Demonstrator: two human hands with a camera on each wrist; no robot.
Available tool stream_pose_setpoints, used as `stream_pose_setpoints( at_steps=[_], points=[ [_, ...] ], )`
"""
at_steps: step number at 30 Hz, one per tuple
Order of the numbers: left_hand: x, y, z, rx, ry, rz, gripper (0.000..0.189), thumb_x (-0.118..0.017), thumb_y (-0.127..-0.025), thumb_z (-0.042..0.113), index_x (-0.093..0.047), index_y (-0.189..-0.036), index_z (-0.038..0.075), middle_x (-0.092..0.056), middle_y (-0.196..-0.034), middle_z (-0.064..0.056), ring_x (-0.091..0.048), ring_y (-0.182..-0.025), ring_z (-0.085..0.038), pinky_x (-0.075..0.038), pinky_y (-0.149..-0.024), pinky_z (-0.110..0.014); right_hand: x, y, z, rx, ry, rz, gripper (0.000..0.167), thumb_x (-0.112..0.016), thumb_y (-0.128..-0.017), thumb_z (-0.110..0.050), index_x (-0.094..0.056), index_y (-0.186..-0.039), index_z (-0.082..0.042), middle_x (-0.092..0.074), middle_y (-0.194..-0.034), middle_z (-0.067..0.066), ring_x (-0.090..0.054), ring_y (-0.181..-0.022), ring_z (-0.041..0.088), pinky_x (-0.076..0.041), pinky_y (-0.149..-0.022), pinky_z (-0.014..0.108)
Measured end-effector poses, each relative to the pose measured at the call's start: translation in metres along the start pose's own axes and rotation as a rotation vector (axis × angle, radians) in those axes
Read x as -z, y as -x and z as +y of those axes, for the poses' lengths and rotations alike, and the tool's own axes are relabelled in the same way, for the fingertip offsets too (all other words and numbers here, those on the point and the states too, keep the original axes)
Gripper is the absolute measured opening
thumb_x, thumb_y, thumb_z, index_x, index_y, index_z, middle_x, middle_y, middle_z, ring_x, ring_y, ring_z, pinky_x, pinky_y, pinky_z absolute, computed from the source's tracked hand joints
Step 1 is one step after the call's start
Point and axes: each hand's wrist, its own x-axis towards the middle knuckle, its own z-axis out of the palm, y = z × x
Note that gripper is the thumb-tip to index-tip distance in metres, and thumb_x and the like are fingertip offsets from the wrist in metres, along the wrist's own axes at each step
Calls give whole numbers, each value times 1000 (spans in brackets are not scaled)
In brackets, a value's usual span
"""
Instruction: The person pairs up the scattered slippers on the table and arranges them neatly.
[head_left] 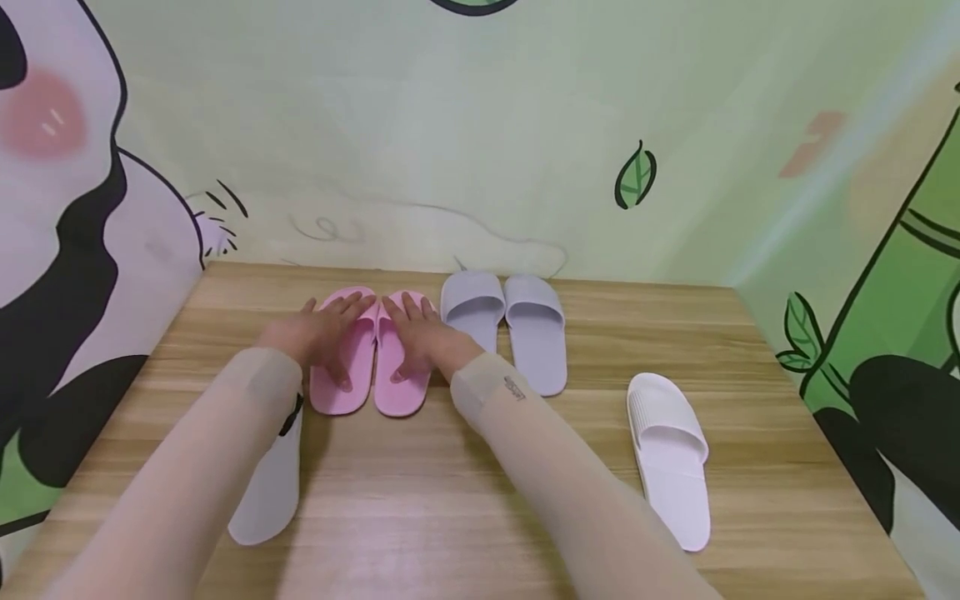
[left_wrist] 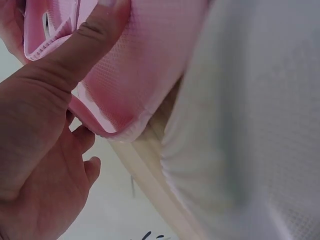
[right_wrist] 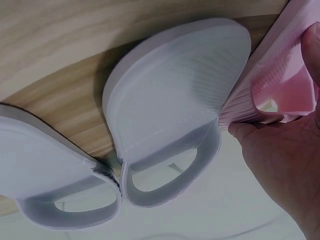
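In the head view a pair of pink slippers (head_left: 401,402) stands side by side near the wall, toes toward it. My left hand (head_left: 318,335) lies over the left slipper, fingers extended across its strap and thumb on the insole. Over the right slipper rests my right hand (head_left: 423,337), its fingers spread on the strap and its thumb lower down. The left wrist view shows the left thumb (left_wrist: 75,60) lying along the pink insole. Seen from the right wrist, the right hand (right_wrist: 280,155) touches the pink strap beside a pale grey slipper (right_wrist: 170,95).
A pale grey pair (head_left: 537,342) stands just right of the pink one. One white slipper (head_left: 270,492) lies partly under my left forearm; another white slipper (head_left: 669,458) lies apart at the right. The wooden surface (head_left: 390,517) ends at painted walls (head_left: 450,150) behind and on both sides.
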Motion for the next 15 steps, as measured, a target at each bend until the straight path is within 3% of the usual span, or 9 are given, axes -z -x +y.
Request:
stream_pose_setpoints(
  at_steps=[15],
  points=[
    [8, -9, -6, 23, 16, -19, 135, -94, -71, 44, -6, -167, 7, -10, -172, -25, -8, -160, -45, -7, -125, -71, 9, -8, 2, -6, -10, 5, 123, -85, -84, -38, 4, -168, -24, 5, -176, 12, 0, -162, 39, -11, -132, 49]
  ],
)
